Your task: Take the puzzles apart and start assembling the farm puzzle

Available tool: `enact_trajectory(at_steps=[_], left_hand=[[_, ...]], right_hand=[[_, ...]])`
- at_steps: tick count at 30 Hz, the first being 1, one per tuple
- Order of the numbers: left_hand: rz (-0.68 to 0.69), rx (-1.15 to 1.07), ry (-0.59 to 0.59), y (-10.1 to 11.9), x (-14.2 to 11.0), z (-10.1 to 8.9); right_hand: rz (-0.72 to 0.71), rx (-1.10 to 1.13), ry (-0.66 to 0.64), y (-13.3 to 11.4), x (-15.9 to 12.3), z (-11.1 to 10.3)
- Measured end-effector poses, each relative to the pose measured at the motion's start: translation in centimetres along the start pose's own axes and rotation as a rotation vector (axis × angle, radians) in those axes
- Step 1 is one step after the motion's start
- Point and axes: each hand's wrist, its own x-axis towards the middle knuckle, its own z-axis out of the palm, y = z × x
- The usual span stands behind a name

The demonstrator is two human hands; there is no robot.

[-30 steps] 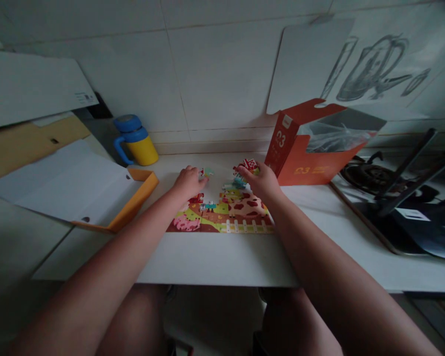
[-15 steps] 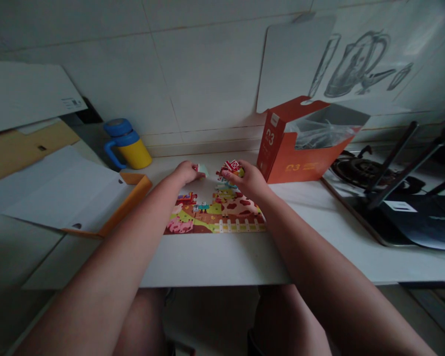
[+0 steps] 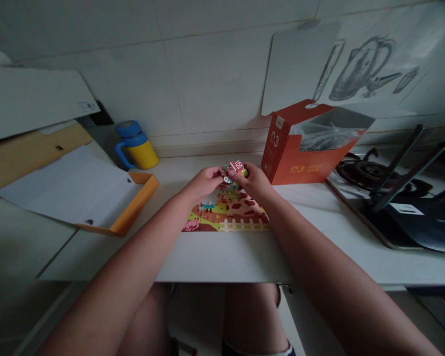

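A colourful farm jigsaw puzzle (image 3: 230, 217), partly joined, lies on the white counter (image 3: 222, 257) in front of me. Both hands meet just beyond its far edge. My right hand (image 3: 254, 182) pinches a puzzle piece with a red barn picture (image 3: 238, 167), held slightly above the counter. My left hand (image 3: 203, 182) has its fingers closed on another small piece right beside it, touching or nearly touching the barn piece; that piece is mostly hidden.
An open orange box (image 3: 304, 153) with a plastic bag inside stands right of my hands. A yellow and blue mug (image 3: 137, 146) is at back left. An orange-rimmed box lid (image 3: 96, 193) lies left. A gas stove (image 3: 396, 198) fills the right side.
My left hand lifted a pale piece from the counter and moved right to meet my right hand. My right hand kept the barn piece. The camera shifted slightly.
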Motion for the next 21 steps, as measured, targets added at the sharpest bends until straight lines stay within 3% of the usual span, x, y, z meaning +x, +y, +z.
enact_trajectory(at_steps=[6, 9, 14, 21], left_hand=[[-0.049, -0.147, -0.061, 0.0, -1.8, -0.9], [0.011, -0.186, -0.001, -1.0, -2.1, -1.3], [0.139, 0.047, 0.175, -2.6, -2.3, -1.8], [0.157, 0.198, 0.177, -3.2, -2.5, -1.2]], right_hand=[[-0.020, -0.085, -0.011, -0.3, -0.3, 0.8], [0.003, -0.109, 0.011, -0.4, -0.3, 1.2], [0.042, -0.194, 0.075, -0.3, -0.4, 1.7], [0.035, -0.144, 0.051, -0.1, -0.7, 2.8]])
